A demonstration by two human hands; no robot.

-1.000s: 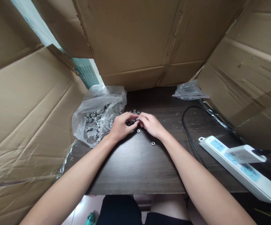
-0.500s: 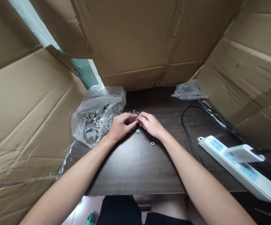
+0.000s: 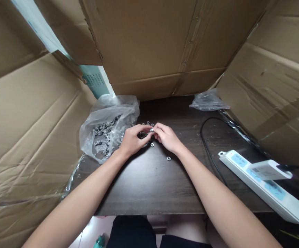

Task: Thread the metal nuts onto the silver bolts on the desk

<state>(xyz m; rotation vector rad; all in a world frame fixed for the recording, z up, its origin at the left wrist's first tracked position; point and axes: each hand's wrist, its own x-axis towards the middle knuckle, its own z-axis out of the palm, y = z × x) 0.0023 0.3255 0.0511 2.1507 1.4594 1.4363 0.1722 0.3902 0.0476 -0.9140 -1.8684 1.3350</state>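
Both hands meet near the middle of the dark wood-grain table [image 3: 149,186], a little toward its far edge. The left hand [image 3: 132,141] and the right hand [image 3: 166,137] each have thumb and forefinger closed on a small metal piece [image 3: 151,130], shiny and round, held between the two sets of fingertips just above the tabletop. Something dark [image 3: 142,135] sits under the left fingers; what it is cannot be told. The work looks like joining or turning tiny hardware by fingertip, and pieces this small and smooth call for a fine, steady pinch so they do not slip. Two loose hex nuts [image 3: 152,145] [image 3: 168,158] lie just in front of the hands, with a few more just beyond the fingertips. At the left edge a crumpled clear plastic bag [image 3: 105,134] holds a heap of silvery hardware. A white power strip [image 3: 263,186] and black cable [image 3: 206,144] lie toward the right edge, and creased cardboard walls [image 3: 149,44] stand round three sides.
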